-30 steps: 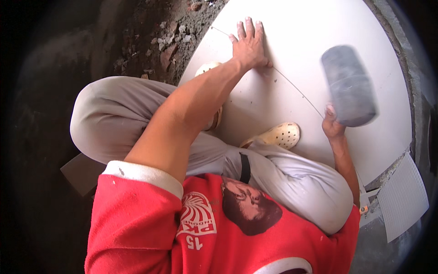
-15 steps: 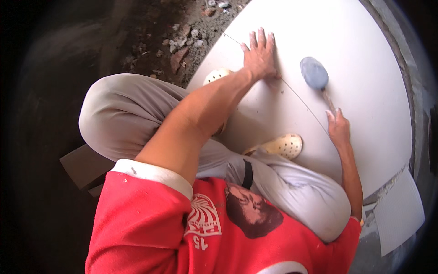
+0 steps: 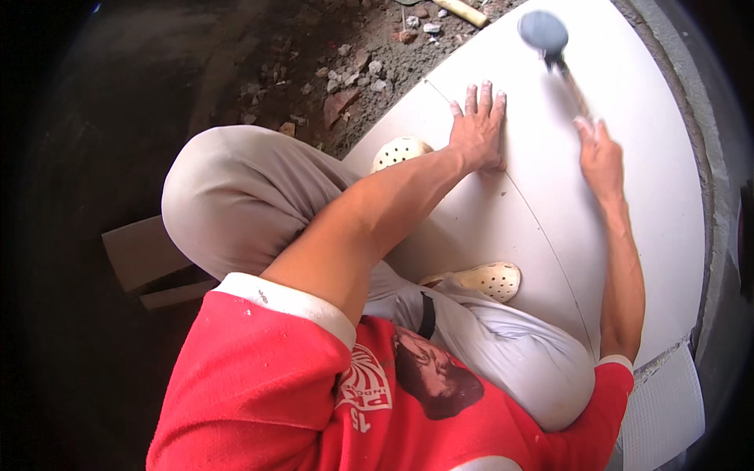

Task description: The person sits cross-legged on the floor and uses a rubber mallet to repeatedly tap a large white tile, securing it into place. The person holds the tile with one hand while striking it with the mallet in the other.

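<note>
Fingers spread, my left hand (image 3: 477, 132) presses flat on the white floor tiles (image 3: 652, 149), across the thin joint between two of them. My right hand (image 3: 603, 163) is closed around the wooden handle of a rubber mallet (image 3: 543, 33). The mallet's rounded grey head points away from me, over the far part of the right tile, slightly blurred. Its gap from the tile is hard to judge. My cream clogs (image 3: 493, 281) rest on the tiles beneath me as I squat.
Broken stones and rubble (image 3: 339, 106) lie on dark, rough ground left of the tiles. A wooden handle (image 3: 463, 11) sits at the far edge. A ridged light tile piece (image 3: 666, 408) is at the lower right, and flat boards (image 3: 149, 255) lie at left.
The mallet has swung away from me, to the far part of the tile, with my right hand reaching farther. My left hand stays flat on the joint while the view shifts.
</note>
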The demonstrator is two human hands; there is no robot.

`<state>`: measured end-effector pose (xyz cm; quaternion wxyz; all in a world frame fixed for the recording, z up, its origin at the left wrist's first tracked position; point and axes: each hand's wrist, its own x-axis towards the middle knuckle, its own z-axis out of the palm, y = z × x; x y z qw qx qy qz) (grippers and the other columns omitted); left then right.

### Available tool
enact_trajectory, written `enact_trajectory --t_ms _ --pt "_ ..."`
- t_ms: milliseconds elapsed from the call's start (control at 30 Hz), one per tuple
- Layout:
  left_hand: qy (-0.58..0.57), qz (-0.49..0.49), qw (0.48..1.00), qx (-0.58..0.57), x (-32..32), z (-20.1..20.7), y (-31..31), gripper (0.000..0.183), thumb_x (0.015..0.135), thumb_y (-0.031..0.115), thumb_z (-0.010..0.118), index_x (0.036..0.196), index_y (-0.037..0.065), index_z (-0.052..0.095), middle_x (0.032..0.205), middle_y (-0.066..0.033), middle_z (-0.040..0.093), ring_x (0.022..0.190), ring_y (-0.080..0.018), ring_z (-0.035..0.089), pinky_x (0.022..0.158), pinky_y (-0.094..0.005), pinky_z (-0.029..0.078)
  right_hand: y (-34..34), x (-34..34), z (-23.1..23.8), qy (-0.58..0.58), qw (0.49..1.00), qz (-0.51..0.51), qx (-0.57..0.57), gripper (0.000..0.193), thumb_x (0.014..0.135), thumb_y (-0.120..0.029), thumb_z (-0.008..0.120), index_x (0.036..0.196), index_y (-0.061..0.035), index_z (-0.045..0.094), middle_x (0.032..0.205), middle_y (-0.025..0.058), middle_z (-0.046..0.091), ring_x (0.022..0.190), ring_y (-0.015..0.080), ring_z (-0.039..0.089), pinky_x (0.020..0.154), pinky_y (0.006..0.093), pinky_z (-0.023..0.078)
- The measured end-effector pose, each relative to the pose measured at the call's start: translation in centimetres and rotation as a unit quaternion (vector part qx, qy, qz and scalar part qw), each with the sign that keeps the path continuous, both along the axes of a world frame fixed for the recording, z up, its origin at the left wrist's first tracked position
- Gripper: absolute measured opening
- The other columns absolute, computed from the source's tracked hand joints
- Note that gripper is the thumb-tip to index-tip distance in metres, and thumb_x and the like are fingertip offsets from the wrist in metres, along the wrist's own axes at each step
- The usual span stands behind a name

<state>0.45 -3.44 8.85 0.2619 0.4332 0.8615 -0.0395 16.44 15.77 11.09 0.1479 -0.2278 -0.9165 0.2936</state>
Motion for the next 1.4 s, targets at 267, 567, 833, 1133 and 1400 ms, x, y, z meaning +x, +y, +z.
enact_trajectory --t_ms 267,567,833,1133,1400 --pt "-0.03 0.005 0.999 -0.018 1.4 0.2 -0.2 0.147 0.064 0.059 0.096 0.172 0.006 0.011 0.178 -0.0263 0.007 0.164 -0.0496 0.008 0.127 -0.0699 0.024 -0.3 -2.4 -0.7 -0.122 0.99 0.058 -0.04 0.041 0.112 -0.038 0.056 0.11 0.0032 0.061 0.076 0.0296 0.066 0.07 0.0508 0.066 0.058 0.0517 0.05" --pt "-0.032 0.007 0.999 0.002 1.6 -0.1 -0.2 0.146 0.065 0.055 0.096 0.172 0.005 0.011 0.178 -0.0279 0.006 0.163 -0.0519 0.008 0.125 -0.073 0.025 -1.4 0.8 -0.2 -0.089 0.992 -0.024 -0.088 0.049 0.112 -0.041 0.054 0.109 0.0064 0.062 0.074 0.03 0.067 0.073 0.0517 0.068 0.063 0.052 0.052" --pt "-0.009 -0.046 0.999 0.0 0.7 -3.0 -0.3 0.153 0.064 0.064 0.096 0.171 0.001 0.008 0.175 -0.0349 0.004 0.161 -0.0573 0.006 0.122 -0.0777 0.025 -2.9 13.0 -1.5 -0.052 0.978 -0.179 -0.097 0.061 0.11 -0.048 0.057 0.116 0.0118 0.066 0.079 0.032 0.066 0.077 0.05 0.067 0.069 0.0517 0.053" --pt "-0.045 -0.19 0.974 0.118 8.6 -6.1 1.9 0.138 0.067 0.066 0.094 0.173 0.017 0.02 0.175 -0.0348 0.006 0.159 -0.0612 0.002 0.119 -0.0852 0.016 -15.4 28.4 -1.6 -0.136 0.877 -0.415 -0.201 0.068 0.11 -0.052 0.054 0.13 0.013 0.063 0.104 0.0353 0.072 0.101 0.0509 0.071 0.088 0.0504 0.055" --pt "-0.13 -0.217 0.961 0.112 10.5 -6.8 4.6 0.135 0.066 0.059 0.095 0.173 0.021 0.022 0.177 -0.0329 0.0 0.161 -0.0591 -0.003 0.118 -0.0849 0.017 -20.5 24.4 0.2 0.04 0.892 -0.399 -0.21 0.041 0.108 -0.037 0.063 0.111 0.0046 0.059 0.082 0.0262 0.067 0.074 0.0469 0.066 0.066 0.0506 0.052"
